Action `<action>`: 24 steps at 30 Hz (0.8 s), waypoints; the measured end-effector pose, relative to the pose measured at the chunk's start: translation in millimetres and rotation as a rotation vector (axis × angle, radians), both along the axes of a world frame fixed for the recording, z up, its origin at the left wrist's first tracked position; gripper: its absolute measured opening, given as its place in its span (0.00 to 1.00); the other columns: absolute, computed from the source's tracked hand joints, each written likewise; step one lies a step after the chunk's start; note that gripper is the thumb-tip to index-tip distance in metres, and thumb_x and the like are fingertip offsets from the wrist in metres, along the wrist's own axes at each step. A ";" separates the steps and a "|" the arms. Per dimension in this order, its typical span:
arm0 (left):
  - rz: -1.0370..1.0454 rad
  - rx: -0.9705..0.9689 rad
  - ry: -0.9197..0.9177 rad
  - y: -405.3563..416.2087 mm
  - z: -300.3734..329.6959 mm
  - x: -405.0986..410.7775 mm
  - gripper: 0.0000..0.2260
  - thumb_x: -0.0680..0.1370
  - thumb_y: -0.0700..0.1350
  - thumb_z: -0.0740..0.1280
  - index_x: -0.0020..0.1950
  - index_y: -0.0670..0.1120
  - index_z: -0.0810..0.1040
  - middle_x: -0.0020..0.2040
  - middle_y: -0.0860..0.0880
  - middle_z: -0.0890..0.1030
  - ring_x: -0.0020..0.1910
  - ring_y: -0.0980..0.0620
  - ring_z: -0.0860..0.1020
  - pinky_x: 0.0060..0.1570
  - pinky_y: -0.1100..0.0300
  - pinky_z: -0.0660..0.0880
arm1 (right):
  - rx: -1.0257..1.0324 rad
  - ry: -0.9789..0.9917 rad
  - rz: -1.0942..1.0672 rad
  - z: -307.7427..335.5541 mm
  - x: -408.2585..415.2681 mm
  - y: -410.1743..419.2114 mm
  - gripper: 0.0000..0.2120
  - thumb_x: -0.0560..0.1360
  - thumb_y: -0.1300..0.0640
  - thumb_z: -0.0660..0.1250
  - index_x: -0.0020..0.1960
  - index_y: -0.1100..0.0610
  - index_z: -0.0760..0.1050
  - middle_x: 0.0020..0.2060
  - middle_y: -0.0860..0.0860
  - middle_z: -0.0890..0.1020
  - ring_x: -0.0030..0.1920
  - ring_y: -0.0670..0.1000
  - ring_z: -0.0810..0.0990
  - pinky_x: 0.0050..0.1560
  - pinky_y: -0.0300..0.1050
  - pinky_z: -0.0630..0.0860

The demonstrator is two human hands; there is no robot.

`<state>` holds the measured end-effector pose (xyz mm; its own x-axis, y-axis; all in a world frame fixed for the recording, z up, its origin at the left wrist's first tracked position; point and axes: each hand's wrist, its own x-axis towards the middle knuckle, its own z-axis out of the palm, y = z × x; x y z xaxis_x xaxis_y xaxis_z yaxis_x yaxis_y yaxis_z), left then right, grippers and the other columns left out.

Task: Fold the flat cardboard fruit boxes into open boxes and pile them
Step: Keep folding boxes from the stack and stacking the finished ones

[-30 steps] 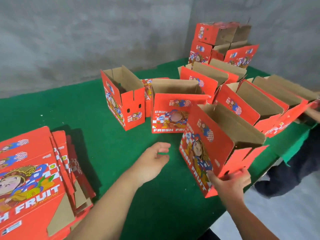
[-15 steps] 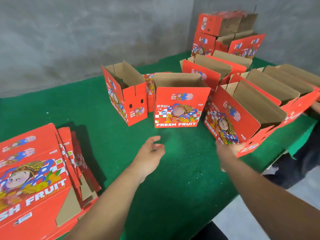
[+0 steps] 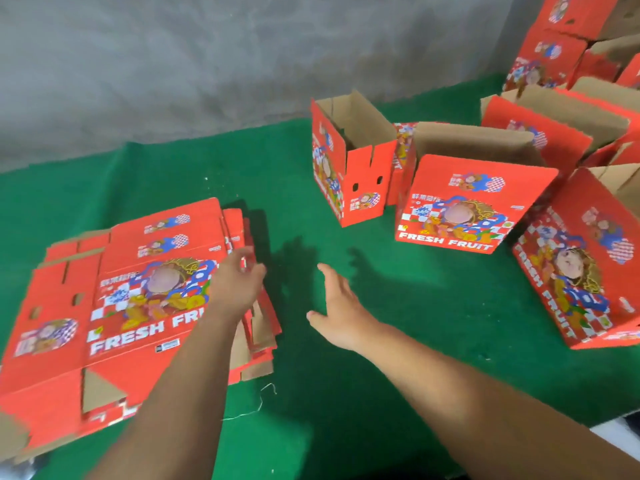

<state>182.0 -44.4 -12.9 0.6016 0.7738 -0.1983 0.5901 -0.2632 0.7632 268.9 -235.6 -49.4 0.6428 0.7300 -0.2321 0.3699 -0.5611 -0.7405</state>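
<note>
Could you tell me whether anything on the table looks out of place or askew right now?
A loose white thread lies on the green table cover beside the stack of flat boxes. The stack is fanned unevenly along its right edge. Otherwise nothing stands out.

One stack of flat boxes (image 3: 138,296) lies at nine o'clock; how many sheets it holds cannot be told. Three folded boxes stand whole in view, at twelve (image 3: 349,174), one (image 3: 464,209) and three o'clock (image 3: 585,271). More crowd the two o'clock corner, cut off and uncountable, and two hands show, left (image 3: 239,285) and right (image 3: 337,313).

packing workshop | bare concrete wall (image 3: 173,64) | green felt table (image 3: 381,341)
</note>
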 end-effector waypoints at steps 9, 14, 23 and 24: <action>-0.535 0.563 0.907 -15.3 -62.9 -47.7 0.43 0.80 0.48 0.65 0.84 0.51 0.37 0.81 0.34 0.39 0.79 0.25 0.47 0.78 0.35 0.52 | -0.020 0.290 -0.077 -10.7 -26.3 18.3 0.37 0.80 0.50 0.66 0.81 0.46 0.49 0.80 0.54 0.60 0.66 0.54 0.73 0.68 0.49 0.71; -0.625 0.438 0.732 -39.7 -31.6 -52.6 0.42 0.77 0.31 0.61 0.85 0.52 0.44 0.84 0.41 0.41 0.81 0.36 0.58 0.73 0.46 0.68 | 0.034 0.489 -0.216 -11.0 -40.4 3.6 0.34 0.80 0.46 0.65 0.80 0.45 0.51 0.71 0.51 0.72 0.49 0.42 0.77 0.47 0.36 0.74; -0.669 0.293 -0.016 -149.7 35.4 -8.6 0.38 0.74 0.32 0.60 0.75 0.66 0.60 0.66 0.58 0.77 0.59 0.55 0.81 0.59 0.57 0.77 | 0.589 1.199 -0.339 37.2 18.4 -70.1 0.29 0.74 0.52 0.70 0.74 0.53 0.69 0.65 0.63 0.81 0.59 0.64 0.81 0.57 0.58 0.79; -0.720 0.291 -0.055 -158.4 38.3 -6.3 0.38 0.73 0.31 0.60 0.74 0.66 0.60 0.66 0.58 0.77 0.59 0.55 0.80 0.60 0.56 0.77 | 0.611 1.191 -0.358 43.5 29.5 -82.0 0.30 0.72 0.52 0.71 0.73 0.52 0.70 0.64 0.62 0.82 0.59 0.64 0.82 0.53 0.57 0.81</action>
<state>175.7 -202.8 25.4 0.9788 0.2046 -0.0022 0.1606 -0.7618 0.6276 298.4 -317.6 -5.9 0.4569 0.7526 -0.4742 -0.7462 0.0341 -0.6648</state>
